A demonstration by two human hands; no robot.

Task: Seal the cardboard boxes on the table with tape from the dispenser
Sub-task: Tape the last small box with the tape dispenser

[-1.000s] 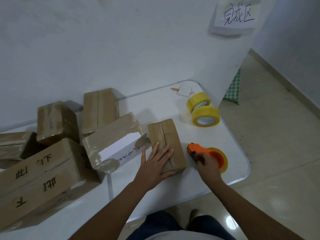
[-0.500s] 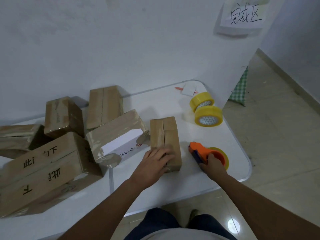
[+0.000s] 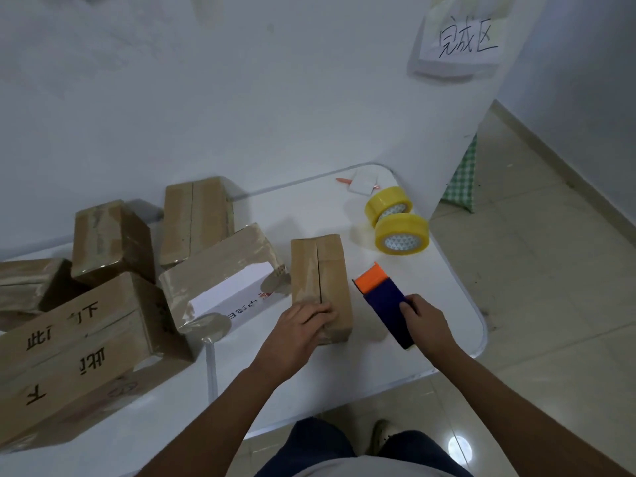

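Observation:
A small brown cardboard box lies on the white table, its top flaps meeting in an open seam. My left hand rests on the box's near end, fingers curled over it. My right hand grips the orange and dark blue tape dispenser, held tilted just above the table to the right of the box, orange end pointing away from me.
Two yellow tape rolls sit at the far right. A white card on an orange pen lies behind them. Several taped boxes crowd the left, with a large printed carton nearest. The table's right edge drops to tiled floor.
My right hand has lifted the dispenser off the table and turned it so its dark blue body faces up. My left hand slid back from the box top to its near end.

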